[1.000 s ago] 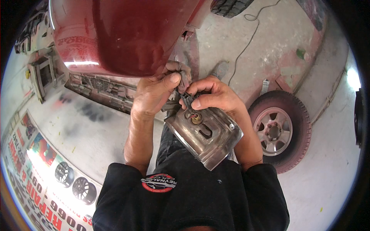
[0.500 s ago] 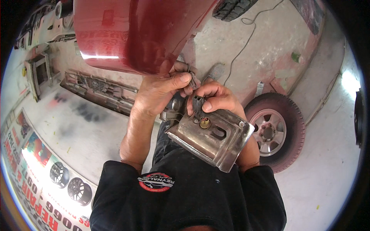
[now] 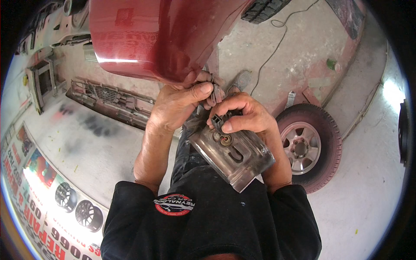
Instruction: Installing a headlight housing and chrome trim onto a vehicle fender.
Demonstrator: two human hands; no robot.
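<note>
My left hand (image 3: 180, 102) is closed on a dusty connector with wires (image 3: 216, 91) just below the lower corner of a red painted car body panel (image 3: 160, 34). My right hand (image 3: 249, 117) pinches a small black plug (image 3: 216, 121), beside my left fingers. Below the plug hangs a silvery metal lamp housing (image 3: 245, 171) with a slot and a round fitting (image 3: 225, 139) with small wires in it. The housing sits tilted in front of my shirt; my fingers partly hide where the connector leads.
A loose wheel (image 3: 318, 169) lies at my right, near a dark cable (image 3: 273, 54) on the dusty floor. At left are a removed grille assembly (image 3: 104, 95), a metal frame (image 3: 37, 86) and a printed banner (image 3: 43, 186). A tyre (image 3: 264, 11) shows at the top.
Compared with earlier, the red panel appears further right in the picture. My hands stay close together on the connectors, having shifted slightly, and the housing has tilted a little.
</note>
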